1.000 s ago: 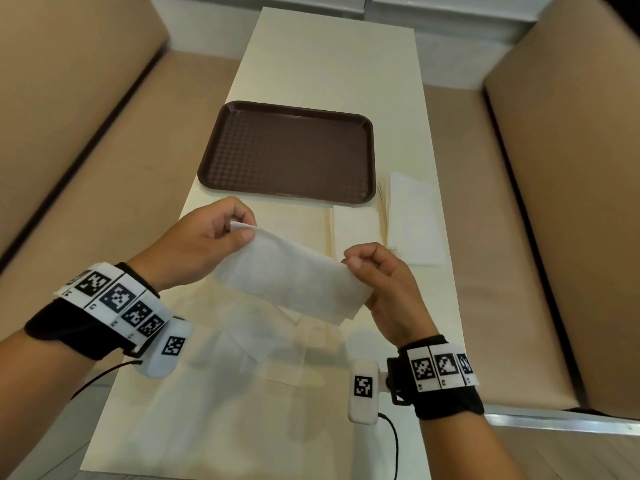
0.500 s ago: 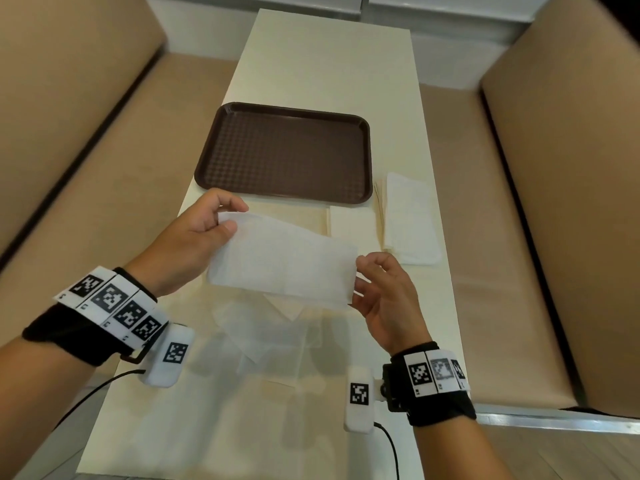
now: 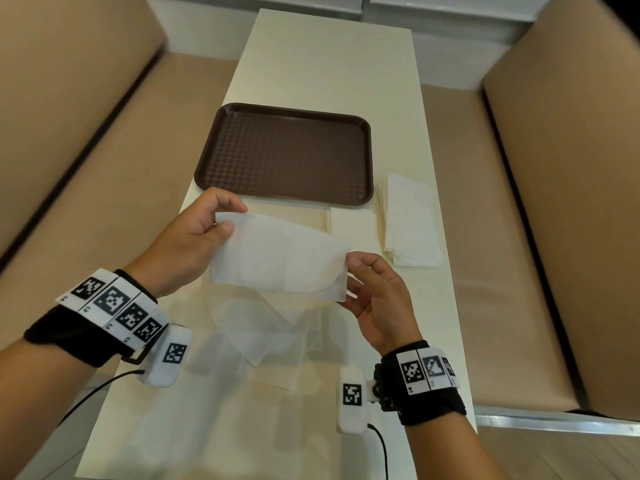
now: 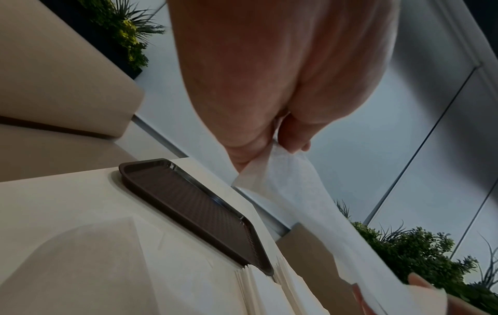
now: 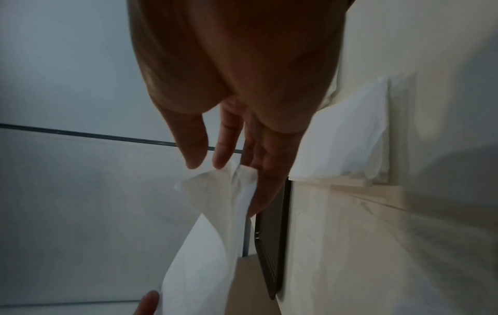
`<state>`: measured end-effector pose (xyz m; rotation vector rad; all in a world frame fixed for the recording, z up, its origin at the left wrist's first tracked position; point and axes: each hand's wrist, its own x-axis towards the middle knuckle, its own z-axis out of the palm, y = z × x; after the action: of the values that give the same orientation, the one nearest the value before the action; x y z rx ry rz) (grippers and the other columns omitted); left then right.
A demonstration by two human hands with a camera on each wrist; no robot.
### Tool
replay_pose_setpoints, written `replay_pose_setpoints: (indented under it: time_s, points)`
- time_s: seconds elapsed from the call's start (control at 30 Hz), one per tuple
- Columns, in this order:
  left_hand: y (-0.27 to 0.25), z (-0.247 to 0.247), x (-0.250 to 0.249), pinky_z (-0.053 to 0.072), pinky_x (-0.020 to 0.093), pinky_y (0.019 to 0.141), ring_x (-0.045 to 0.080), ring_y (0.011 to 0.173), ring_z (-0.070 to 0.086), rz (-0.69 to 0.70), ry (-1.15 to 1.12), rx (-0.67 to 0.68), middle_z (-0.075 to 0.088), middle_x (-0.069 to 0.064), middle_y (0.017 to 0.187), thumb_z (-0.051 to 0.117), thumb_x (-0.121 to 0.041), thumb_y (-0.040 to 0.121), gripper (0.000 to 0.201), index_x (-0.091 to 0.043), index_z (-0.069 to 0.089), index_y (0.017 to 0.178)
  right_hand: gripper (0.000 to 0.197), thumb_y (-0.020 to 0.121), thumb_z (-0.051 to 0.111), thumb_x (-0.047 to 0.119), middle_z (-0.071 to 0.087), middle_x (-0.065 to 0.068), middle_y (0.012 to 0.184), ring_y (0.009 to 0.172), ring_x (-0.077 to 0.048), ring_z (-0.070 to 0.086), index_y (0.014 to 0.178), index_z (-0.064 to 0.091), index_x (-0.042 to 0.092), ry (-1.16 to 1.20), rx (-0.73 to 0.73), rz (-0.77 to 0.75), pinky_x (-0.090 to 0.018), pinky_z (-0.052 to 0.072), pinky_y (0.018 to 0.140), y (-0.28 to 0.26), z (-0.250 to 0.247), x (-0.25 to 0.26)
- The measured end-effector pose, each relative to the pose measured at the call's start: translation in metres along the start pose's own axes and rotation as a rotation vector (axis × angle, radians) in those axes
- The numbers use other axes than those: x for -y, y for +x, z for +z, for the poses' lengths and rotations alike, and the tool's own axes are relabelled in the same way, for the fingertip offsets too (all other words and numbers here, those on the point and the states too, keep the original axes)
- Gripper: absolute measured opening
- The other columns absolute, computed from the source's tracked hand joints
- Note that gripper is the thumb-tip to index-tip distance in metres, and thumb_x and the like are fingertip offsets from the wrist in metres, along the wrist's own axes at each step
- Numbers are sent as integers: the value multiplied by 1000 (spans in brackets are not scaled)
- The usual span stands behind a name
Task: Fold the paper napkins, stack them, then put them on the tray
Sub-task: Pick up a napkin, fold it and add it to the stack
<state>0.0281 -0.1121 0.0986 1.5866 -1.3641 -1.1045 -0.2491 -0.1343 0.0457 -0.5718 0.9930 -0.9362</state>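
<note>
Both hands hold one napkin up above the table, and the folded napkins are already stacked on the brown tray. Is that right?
Not quite. In the head view the brown tray holds nothing; the folded napkins lie on the table, just right of the tray's near corner. The rest stands: the left hand and right hand hold one napkin up above the table.

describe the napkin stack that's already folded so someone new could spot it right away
Start from the brown tray in the middle of the long cream table. Just past its near right corner, the folded stack lies flat near the table's right edge. Unlike the napkin held up by both hands, it is a neat layered pile that nobody touches.
</note>
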Motion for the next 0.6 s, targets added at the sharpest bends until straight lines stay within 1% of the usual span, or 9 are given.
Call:
replay_pose_setpoints:
  time_s: [0.07, 0.13, 0.2, 0.27, 0.37, 0.43, 0.5, 0.57, 0.6]
  points:
    - [0, -2, -1, 47, 48, 85, 23, 93, 57, 16, -15, 16, 62, 7, 106, 46, -13, 100, 24, -32, 58, 110, 16, 86, 69, 19, 73, -6, 98, 83, -23, 69, 99, 66, 11, 48, 18, 4, -40, 57, 71, 1, -1, 2]
    - [1, -3, -2, 47, 47, 85, 22, 93, 56, 26, -22, 15, 61, 0, 104, 46, -18, 96, 24, -34, 59, 108, 21, 90, 66, 19, 73, -7, 98, 82, -24, 70, 108, 61, 10, 74, -2, 9, -39, 57, 68, 2, 0, 3]
    - [1, -3, -3, 46, 45, 85, 19, 92, 56, 32, -30, 16, 61, -5, 101, 46, -19, 94, 24, -36, 59, 106, 19, 94, 65, 17, 73, -8, 102, 81, -24, 70, 112, 60, 11, 76, -28, 12, -36, 57, 64, 4, 0, 3]
    - [2, -3, -3, 46, 45, 85, 19, 93, 56, 33, -39, 20, 61, -6, 101, 46, -22, 92, 23, -36, 59, 105, 14, 95, 65, 16, 73, -7, 100, 78, -23, 69, 108, 62, 12, 49, -43, 15, -37, 54, 64, 6, 1, 4]
    - [4, -4, -1, 45, 46, 88, 17, 96, 55, 44, -25, 24, 60, -11, 103, 46, -23, 91, 23, -36, 59, 106, 2, 93, 66, 16, 74, -1, 92, 76, -21, 67, 95, 65, 16, 30, -34, 15, -39, 50, 69, 7, 3, 5]
    - [4, -4, 0, 47, 50, 90, 18, 97, 55, 54, -5, 32, 61, -13, 104, 46, -23, 91, 24, -35, 59, 107, 4, 91, 67, 20, 73, 0, 90, 79, -21, 66, 90, 66, 16, 39, -18, 19, -41, 50, 71, 8, 3, 6]
    - [5, -4, 3, 47, 53, 92, 25, 100, 57, 64, 13, 38, 62, -11, 106, 47, -23, 91, 25, -35, 60, 109, 11, 96, 65, 24, 72, 0, 88, 78, -19, 66, 89, 67, 16, 39, -21, 28, -41, 51, 69, 9, 5, 6]
    - [7, -4, 9, 48, 56, 92, 38, 102, 56, 63, 23, 39, 63, 0, 108, 49, -22, 92, 25, -36, 62, 108, 17, 98, 64, 24, 70, 2, 84, 74, -16, 65, 82, 64, 17, 21, -50, 22, -37, 51, 65, 12, 6, 5]
    - [7, -4, 12, 49, 56, 90, 41, 100, 56, 54, 27, 36, 63, 6, 108, 50, -19, 95, 24, -36, 63, 106, 21, 97, 65, 21, 69, 3, 81, 72, -15, 62, 76, 62, 17, 2, -71, 10, -33, 49, 62, 14, 7, 4]
